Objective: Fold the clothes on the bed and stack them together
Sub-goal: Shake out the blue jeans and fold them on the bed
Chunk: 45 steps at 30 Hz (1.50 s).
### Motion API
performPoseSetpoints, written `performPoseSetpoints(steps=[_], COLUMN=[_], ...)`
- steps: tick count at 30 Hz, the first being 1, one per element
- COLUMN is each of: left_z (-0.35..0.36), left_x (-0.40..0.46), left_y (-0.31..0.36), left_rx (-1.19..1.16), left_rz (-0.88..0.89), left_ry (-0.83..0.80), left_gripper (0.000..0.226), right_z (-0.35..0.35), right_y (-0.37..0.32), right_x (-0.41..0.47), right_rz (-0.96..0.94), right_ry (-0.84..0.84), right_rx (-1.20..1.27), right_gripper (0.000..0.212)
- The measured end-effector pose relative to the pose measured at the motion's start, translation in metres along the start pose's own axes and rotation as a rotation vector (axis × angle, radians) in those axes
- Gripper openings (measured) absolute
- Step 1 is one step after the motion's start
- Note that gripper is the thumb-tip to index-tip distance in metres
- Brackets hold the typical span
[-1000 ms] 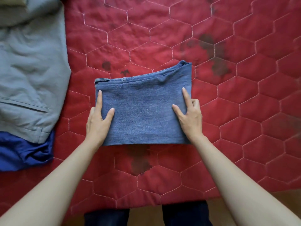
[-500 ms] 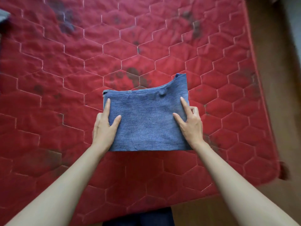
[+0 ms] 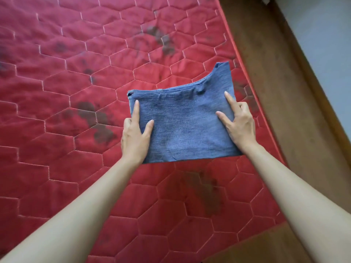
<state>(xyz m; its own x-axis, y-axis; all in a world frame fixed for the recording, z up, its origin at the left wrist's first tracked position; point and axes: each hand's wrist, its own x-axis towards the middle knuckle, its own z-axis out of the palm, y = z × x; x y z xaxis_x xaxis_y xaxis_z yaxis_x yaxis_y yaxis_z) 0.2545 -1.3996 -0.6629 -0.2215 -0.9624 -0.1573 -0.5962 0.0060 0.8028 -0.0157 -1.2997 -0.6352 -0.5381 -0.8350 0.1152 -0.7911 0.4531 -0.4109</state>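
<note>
A folded blue denim garment [image 3: 182, 128] hangs a little above the red quilted mattress [image 3: 76, 73], near its right edge. My left hand [image 3: 134, 137] grips its left side, index finger and thumb lying on top and the other fingers tucked underneath. My right hand [image 3: 239, 124] grips the right side the same way. The far right corner of the denim sticks up higher than the rest. No other clothes show in the head view.
The mattress has dark stains in several places. A brown wooden bed frame [image 3: 284, 92] runs along the mattress's right edge, with a pale grey surface [image 3: 322, 25] beyond it. Wood also shows at the bottom right corner [image 3: 256, 247].
Both hands have carried the folded denim to the right, close to the bed's right edge. The grey and blue clothes seen at the left a second ago are out of view.
</note>
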Motion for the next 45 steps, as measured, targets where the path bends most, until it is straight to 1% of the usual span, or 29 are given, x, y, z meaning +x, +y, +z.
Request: performPoseSetpoints(steps=[6, 10, 12, 14, 15, 16, 17, 20, 21, 22, 23, 26, 31, 33, 36, 39, 41, 43, 45], left_z=[0.061, 0.091, 0.104, 0.115, 0.119, 0.122, 0.125, 0.140, 0.147, 0.155, 0.163, 0.177, 0.165, 0.160, 0.150, 0.135, 0.118, 0.098, 0.076], left_x=[0.025, 0.044, 0.051, 0.054, 0.055, 0.054, 0.052, 0.051, 0.051, 0.053, 0.054, 0.063, 0.074, 0.072, 0.068, 0.058, 0.046, 0.030, 0.008], left_y=[0.048, 0.050, 0.041, 0.030, 0.026, 0.023, 0.021, 0.023, 0.025, 0.028, 0.030, 0.024, 0.003, 0.003, 0.004, 0.006, 0.003, -0.005, -0.018], left_rx=[0.030, 0.045, 0.142, 0.310, 0.395, 0.474, 0.544, 0.668, 0.694, 0.717, 0.742, 0.803, 0.842, 0.839, 0.785, 0.761, 0.692, 0.628, 0.673], left_rz=[-0.033, -0.066, -0.120, -0.196, -0.214, -0.200, -0.142, 0.203, 0.296, 0.347, 0.357, 0.269, 0.207, 0.160, 0.039, -0.002, -0.026, 0.013, 0.082], left_ry=[0.064, 0.110, 0.098, 0.091, 0.106, 0.122, 0.131, 0.096, 0.067, 0.034, -0.003, -0.084, -0.088, -0.075, -0.042, -0.020, 0.057, 0.138, 0.166], left_gripper=[0.068, 0.067, 0.065, 0.065, 0.065, 0.065, 0.063, 0.058, 0.056, 0.056, 0.056, 0.057, 0.063, 0.064, 0.062, 0.059, 0.053, 0.044, 0.039], right_z=[-0.009, 0.010, 0.029, 0.048, 0.056, 0.062, 0.068, 0.089, 0.098, 0.108, 0.117, 0.139, 0.130, 0.117, 0.100, 0.088, 0.081, 0.076, 0.075], right_y=[0.059, 0.086, 0.101, 0.111, 0.112, 0.110, 0.105, 0.077, 0.065, 0.055, 0.045, 0.036, 0.080, 0.103, 0.119, 0.111, 0.094, 0.074, 0.049], right_x=[0.066, 0.101, 0.113, 0.118, 0.118, 0.116, 0.113, 0.101, 0.096, 0.091, 0.086, 0.079, 0.094, 0.097, 0.097, 0.095, 0.089, 0.076, 0.056], right_rz=[-0.035, -0.074, -0.052, 0.014, 0.023, -0.001, -0.055, -0.270, -0.333, -0.386, -0.425, -0.453, -0.283, -0.254, -0.211, -0.177, -0.166, -0.198, -0.272], right_ry=[-0.045, -0.108, -0.227, -0.358, -0.375, -0.355, -0.319, -0.277, -0.292, -0.316, -0.342, -0.394, -0.306, -0.309, -0.346, -0.316, -0.261, -0.218, -0.202], right_rx=[0.038, 0.044, -0.011, -0.055, -0.078, -0.111, -0.143, -0.156, -0.157, -0.166, -0.185, -0.254, -0.302, -0.344, -0.382, -0.390, -0.325, -0.256, -0.200], right_gripper=[0.060, 0.060, 0.064, 0.068, 0.068, 0.067, 0.066, 0.061, 0.059, 0.058, 0.057, 0.055, 0.057, 0.058, 0.058, 0.055, 0.049, 0.043, 0.037])
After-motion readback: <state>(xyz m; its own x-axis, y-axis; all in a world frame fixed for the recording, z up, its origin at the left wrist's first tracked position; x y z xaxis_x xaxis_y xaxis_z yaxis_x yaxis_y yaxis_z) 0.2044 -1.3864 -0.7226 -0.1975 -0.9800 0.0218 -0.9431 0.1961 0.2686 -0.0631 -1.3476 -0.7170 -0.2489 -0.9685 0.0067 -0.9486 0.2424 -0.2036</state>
